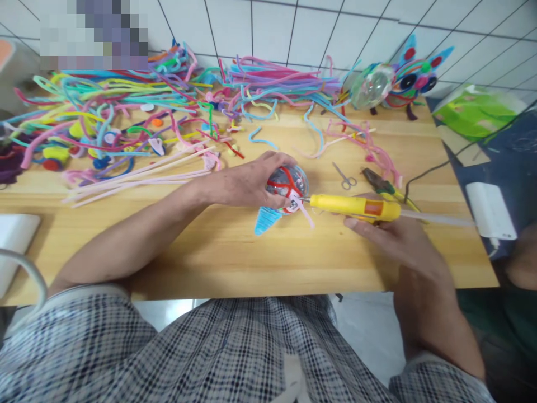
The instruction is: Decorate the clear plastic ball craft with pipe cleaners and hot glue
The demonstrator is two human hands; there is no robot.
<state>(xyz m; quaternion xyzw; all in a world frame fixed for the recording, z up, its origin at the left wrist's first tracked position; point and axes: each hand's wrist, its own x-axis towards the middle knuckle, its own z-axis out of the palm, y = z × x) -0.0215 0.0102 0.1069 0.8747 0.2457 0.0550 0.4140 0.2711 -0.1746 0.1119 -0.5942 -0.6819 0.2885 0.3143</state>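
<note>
Head view: over the middle of a pale wooden table (235,263), my left hand (251,178) clamps its fingers around a clear, round plastic ball banded with red fuzzy stems (301,178), a light-blue, fuzzy pointed piece (267,221) jutting below. My right hand (390,235) is wrapped around a yellow plastic glue gun (344,205), its tip at the ball's near side; contact I cannot tell. Gluing appears to be the step in hand, calling next for a still ball and a measured squeeze.
</note>
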